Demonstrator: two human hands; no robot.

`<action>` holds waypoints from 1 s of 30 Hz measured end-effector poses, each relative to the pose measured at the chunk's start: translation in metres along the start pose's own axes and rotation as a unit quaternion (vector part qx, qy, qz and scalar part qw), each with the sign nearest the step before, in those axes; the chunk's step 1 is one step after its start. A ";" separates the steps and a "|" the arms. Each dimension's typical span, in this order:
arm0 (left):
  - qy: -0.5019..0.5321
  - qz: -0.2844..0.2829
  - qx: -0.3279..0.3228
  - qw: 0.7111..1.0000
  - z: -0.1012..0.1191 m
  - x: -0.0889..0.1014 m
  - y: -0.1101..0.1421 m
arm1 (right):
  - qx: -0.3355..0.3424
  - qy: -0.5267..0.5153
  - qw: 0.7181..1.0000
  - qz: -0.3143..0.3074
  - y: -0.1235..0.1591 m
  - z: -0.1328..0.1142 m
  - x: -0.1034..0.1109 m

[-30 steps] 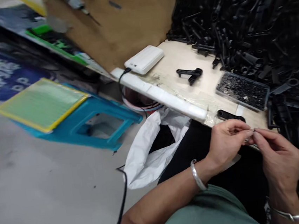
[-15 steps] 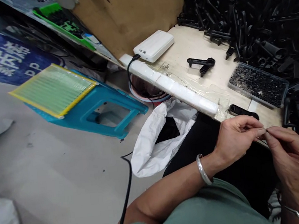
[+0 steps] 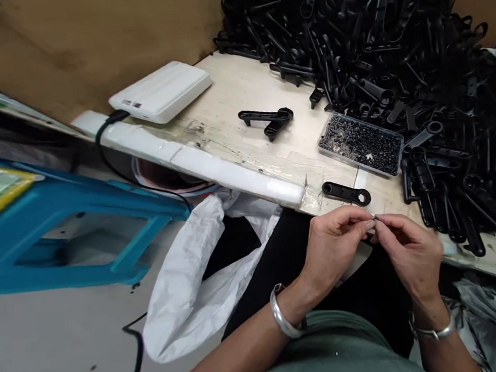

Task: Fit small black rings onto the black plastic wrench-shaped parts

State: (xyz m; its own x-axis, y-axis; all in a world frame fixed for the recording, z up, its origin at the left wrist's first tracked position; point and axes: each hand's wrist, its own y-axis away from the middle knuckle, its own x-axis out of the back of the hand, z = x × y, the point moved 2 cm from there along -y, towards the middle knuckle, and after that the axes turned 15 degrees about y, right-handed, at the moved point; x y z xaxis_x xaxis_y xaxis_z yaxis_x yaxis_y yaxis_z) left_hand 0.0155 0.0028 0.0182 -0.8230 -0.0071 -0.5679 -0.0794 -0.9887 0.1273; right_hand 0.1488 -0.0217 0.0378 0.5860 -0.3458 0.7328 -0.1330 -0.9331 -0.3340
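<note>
My left hand (image 3: 333, 242) and my right hand (image 3: 407, 246) meet fingertip to fingertip at the table's front edge. Both are closed in a pinch around something tiny and dark, too small to name. Just beyond them a black plastic arm piece (image 3: 346, 193) with a ring at its right end lies flat on the table. Behind it stands a clear plastic box (image 3: 360, 143) filled with small black and some silvery bits. Two more black arm pieces (image 3: 267, 120) lie crossed or joined, further back to the left; I cannot tell which.
A large heap of black plastic parts (image 3: 361, 40) covers the table's back and right. A white power bank (image 3: 160, 92) with a black cable sits at the left. Below the padded edge (image 3: 228, 167) hang an open white sack (image 3: 183, 286) and a blue stool (image 3: 72, 232).
The camera view has turned to the right, so table and hands appear further left. My hands stay pinched together, and the parts on the table look unmoved.
</note>
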 end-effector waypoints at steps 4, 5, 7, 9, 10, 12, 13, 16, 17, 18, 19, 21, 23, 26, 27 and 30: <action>-0.046 -0.016 -0.001 0.999 0.000 0.008 0.004 | 0.006 0.010 1.000 -0.016 -0.001 0.005 -0.006; -0.079 -0.020 -0.023 0.996 0.003 0.010 0.005 | -0.007 0.005 1.000 -0.022 -0.001 0.007 -0.007; -0.183 -0.026 -0.112 0.976 0.014 0.015 0.004 | -0.036 -0.008 0.999 -0.030 -0.004 0.013 -0.008; -0.307 -0.044 -0.228 0.923 0.028 0.018 -0.001 | -0.048 -0.003 0.998 -0.029 -0.009 0.018 -0.007; -0.366 -0.061 -0.271 0.888 0.033 0.019 -0.005 | -0.044 0.009 0.999 -0.028 -0.012 0.019 -0.007; -0.471 -0.104 -0.306 0.821 0.039 0.018 -0.016 | -0.025 0.041 0.999 -0.023 -0.018 0.020 -0.007; -0.512 -0.126 -0.301 0.794 0.040 0.018 -0.022 | -0.012 0.058 0.998 -0.022 -0.022 0.019 -0.006; -0.574 -0.173 -0.267 0.754 0.035 0.016 -0.034 | 0.039 0.101 0.994 -0.025 -0.031 0.016 -0.005; -0.576 -0.180 -0.264 0.753 0.032 0.016 -0.035 | 0.056 0.114 0.992 -0.026 -0.033 0.015 -0.004; -0.571 -0.182 -0.264 0.756 0.029 0.016 -0.035 | 0.072 0.125 0.989 -0.028 -0.035 0.014 -0.002; -0.562 -0.181 -0.266 0.762 0.027 0.016 -0.033 | 0.086 0.136 0.987 -0.030 -0.037 0.013 -0.001; -0.539 -0.179 -0.271 0.777 0.022 0.016 -0.029 | 0.109 0.155 0.981 -0.037 -0.039 0.012 0.001; -0.517 -0.176 -0.274 0.791 0.020 0.016 -0.025 | 0.133 0.173 0.975 -0.046 -0.039 0.011 0.002; -0.502 -0.169 -0.277 0.802 0.018 0.016 -0.023 | 0.171 0.190 0.966 -0.049 -0.038 0.009 0.002; -0.500 -0.165 -0.276 0.804 0.018 0.017 -0.023 | 0.181 0.194 0.963 -0.048 -0.037 0.009 0.001; -0.497 -0.157 -0.277 0.807 0.017 0.018 -0.024 | 0.199 0.207 0.957 -0.047 -0.035 0.008 0.000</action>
State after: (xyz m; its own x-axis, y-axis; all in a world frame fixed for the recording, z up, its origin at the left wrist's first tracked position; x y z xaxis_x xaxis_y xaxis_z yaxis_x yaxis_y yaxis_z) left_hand -0.0071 0.0288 0.0192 -0.8779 0.1090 0.4662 -0.3353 -0.8350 -0.4363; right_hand 0.1596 0.0114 0.0449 0.2028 -0.3495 0.9147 0.2684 -0.8785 -0.3951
